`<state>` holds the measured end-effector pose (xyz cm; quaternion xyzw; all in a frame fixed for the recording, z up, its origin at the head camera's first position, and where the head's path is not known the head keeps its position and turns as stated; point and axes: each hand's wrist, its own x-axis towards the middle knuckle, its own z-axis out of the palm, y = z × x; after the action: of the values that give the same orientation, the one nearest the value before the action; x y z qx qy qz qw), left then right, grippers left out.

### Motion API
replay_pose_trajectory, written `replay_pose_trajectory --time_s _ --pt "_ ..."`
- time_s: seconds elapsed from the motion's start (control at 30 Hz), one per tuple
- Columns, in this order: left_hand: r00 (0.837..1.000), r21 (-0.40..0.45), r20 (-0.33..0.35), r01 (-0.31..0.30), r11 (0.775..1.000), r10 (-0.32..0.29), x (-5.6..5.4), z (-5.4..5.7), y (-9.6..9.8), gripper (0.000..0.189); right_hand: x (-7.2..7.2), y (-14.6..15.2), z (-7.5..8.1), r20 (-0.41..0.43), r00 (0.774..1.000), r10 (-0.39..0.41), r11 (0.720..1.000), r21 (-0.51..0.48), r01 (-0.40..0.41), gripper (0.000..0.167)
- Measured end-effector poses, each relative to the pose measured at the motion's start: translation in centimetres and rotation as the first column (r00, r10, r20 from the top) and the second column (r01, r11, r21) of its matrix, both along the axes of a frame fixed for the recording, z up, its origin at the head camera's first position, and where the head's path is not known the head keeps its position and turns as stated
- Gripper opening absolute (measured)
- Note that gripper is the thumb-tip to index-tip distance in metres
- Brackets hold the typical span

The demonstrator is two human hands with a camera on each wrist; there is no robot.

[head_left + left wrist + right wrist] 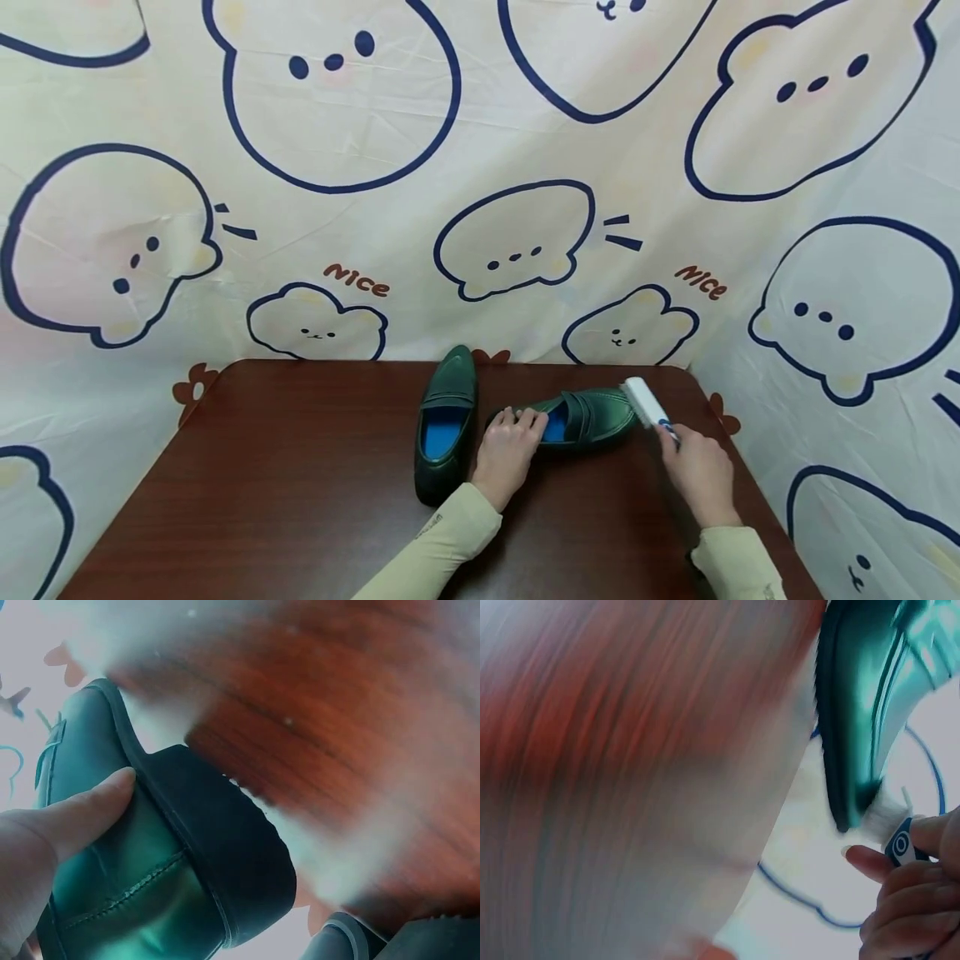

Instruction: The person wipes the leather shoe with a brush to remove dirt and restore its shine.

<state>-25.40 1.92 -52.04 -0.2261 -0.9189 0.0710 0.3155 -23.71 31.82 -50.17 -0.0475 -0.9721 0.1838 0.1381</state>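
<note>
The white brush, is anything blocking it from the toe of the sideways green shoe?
Nothing visible is. The right wrist view shows the bristles of the white brush against the toe of the green loafer. The other loafer is past the heel, not between them.

On a dark brown, glossy table (300, 467), a blue-lined green loafer (454, 398) is set upright, pointed away; whether the table is touched by the second loafer (606, 418), turned crosswise at its right, cannot be told.
</note>
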Motion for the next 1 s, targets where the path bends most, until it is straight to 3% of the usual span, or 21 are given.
replay_pose_trajectory --time_s 0.2,0.53,0.67,1.0 --pt "1.0 0.021 0.012 -0.005 1.0 0.004 -0.2 0.0 -0.1 0.033 0.3 1.3 0.4 -0.013 1.0 -0.023 1.0 0.007 0.023 0.039" --pt "1.0 -0.001 0.018 -0.014 1.0 0.014 0.1 0.1 0.1 0.03 -0.3 -3.1 0.7 -0.061 0.985 0.161 0.985 -0.047 -0.164 0.037" --pt "0.999 -0.002 0.035 -0.021 1.0 0.021 0.2 0.1 0.3 0.029 -0.7 -4.2 0.8 -0.017 0.988 0.155 0.987 -0.033 -0.155 0.042" --pt "0.998 0.011 0.045 -0.038 0.999 0.038 -0.1 0.1 0.4 0.033 -1.0 -2.1 0.1 -0.052 0.994 0.1 0.995 0.017 -0.099 0.035"
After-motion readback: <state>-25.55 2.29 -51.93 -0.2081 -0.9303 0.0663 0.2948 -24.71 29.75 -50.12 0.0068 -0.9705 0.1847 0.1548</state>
